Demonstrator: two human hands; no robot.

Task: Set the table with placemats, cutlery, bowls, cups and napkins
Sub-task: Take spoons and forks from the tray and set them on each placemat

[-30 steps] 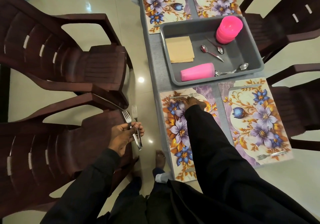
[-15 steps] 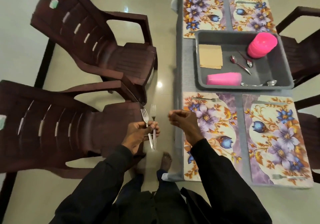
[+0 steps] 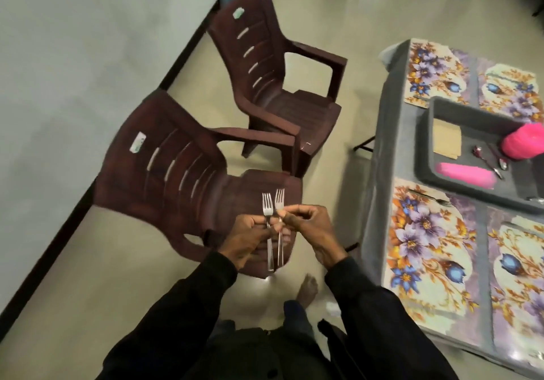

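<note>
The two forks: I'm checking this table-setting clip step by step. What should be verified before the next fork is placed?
1. Left hand grips the two forks by their handles: ok.
2. Right hand pinches the right fork at its neck: ok.
3. Tines apart, not tangled: ok.
4. Near placemat already bears a placed fork: ok.
5. Far placemats free of forks: cannot tell, blurred.

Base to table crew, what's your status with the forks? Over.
Left hand grips two forks, tines up. Right hand pinches the right fork. Third fork lies on near placemat. Brown chair close in front.
</note>
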